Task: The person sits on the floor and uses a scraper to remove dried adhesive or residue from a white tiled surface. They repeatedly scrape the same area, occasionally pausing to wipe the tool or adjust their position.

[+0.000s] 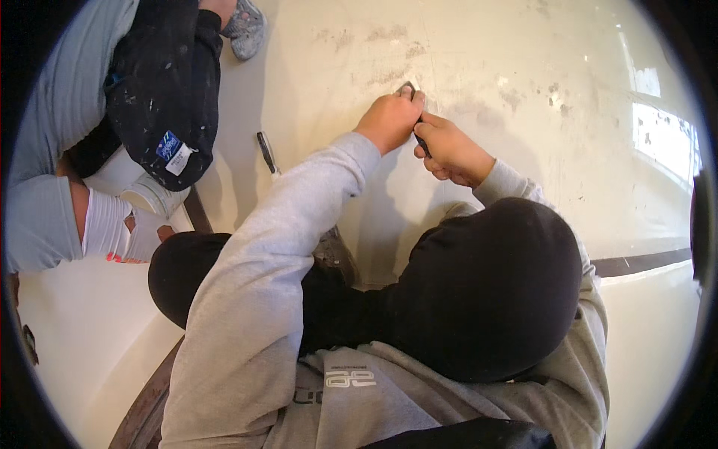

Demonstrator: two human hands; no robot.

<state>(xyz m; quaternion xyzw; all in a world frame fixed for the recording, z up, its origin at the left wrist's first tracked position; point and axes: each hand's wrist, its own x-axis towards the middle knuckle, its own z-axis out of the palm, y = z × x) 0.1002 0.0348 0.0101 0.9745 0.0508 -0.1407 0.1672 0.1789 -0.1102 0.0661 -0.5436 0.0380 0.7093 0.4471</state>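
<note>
Both hands are on one scraper with a dark handle (422,143), low against the cream floor (493,45). My right hand (457,150) is wrapped around the handle. My left hand (391,120) grips it farther forward, with its fingers down near the head. Most of the tool is hidden by my fingers, so its exact shape cannot be told. Around its head the floor bears grey-brown smudges (387,76) and a thin crack-like line. A second hand tool with a black handle (265,151) lies to the left, its far end hidden behind my left sleeve.
Close by on the left is another person in light blue clothing (39,219), with paint-spotted black fabric and a speckled grey shoe (247,31). A white bucket (151,196) stands beside them. Dark baseboard (642,262) edges the floor at right. My black-clad knees (493,292) are beneath my arms.
</note>
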